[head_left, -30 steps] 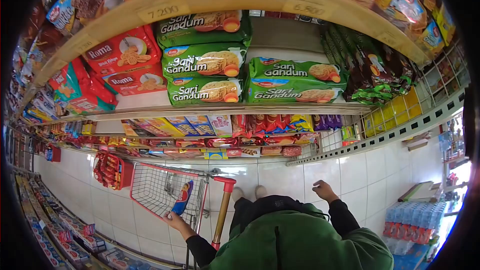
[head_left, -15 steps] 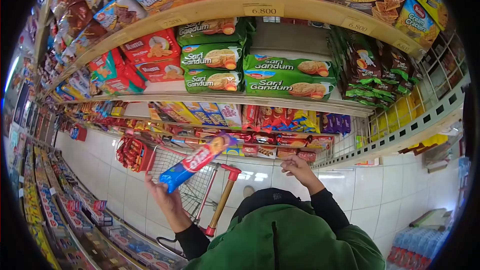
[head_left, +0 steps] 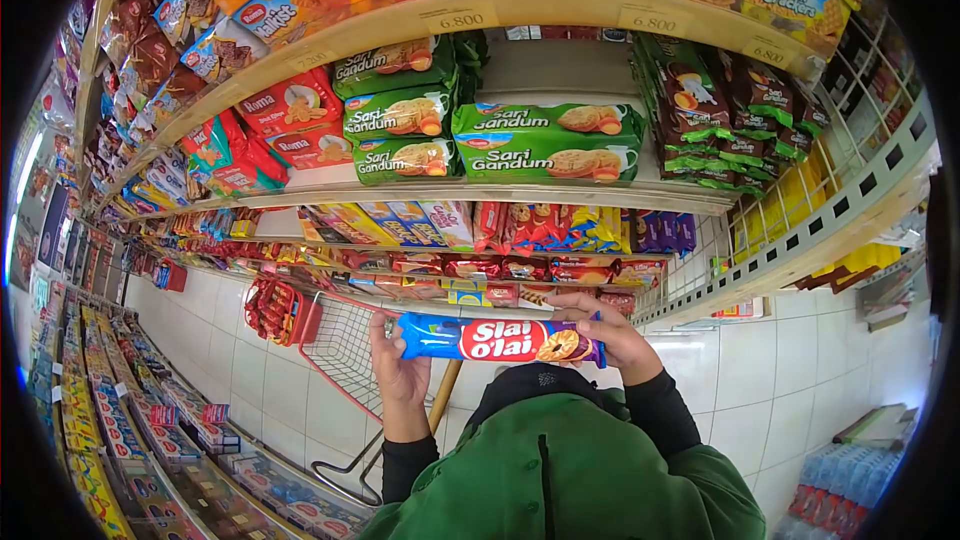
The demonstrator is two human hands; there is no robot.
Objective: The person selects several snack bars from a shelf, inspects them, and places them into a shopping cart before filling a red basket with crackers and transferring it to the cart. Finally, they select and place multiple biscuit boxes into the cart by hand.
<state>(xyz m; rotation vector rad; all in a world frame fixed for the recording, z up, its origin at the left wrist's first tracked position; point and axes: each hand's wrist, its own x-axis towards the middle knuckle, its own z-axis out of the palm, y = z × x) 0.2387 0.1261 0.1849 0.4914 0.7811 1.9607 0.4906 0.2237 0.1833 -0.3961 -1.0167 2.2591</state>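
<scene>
Just past the green jacket (head_left: 620,460), the Slai O'lai biscuit pack (head_left: 490,340) was held crosswise, left hand (head_left: 402,380) gripping its blue end and right hand (head_left: 618,335) the purple one, which probably kept such a long pack level, label facing up.

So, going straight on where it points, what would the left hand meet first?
Past the blue packet it holds, the left hand would probably meet lower-shelf snack packs, though depth is unclear.
</scene>
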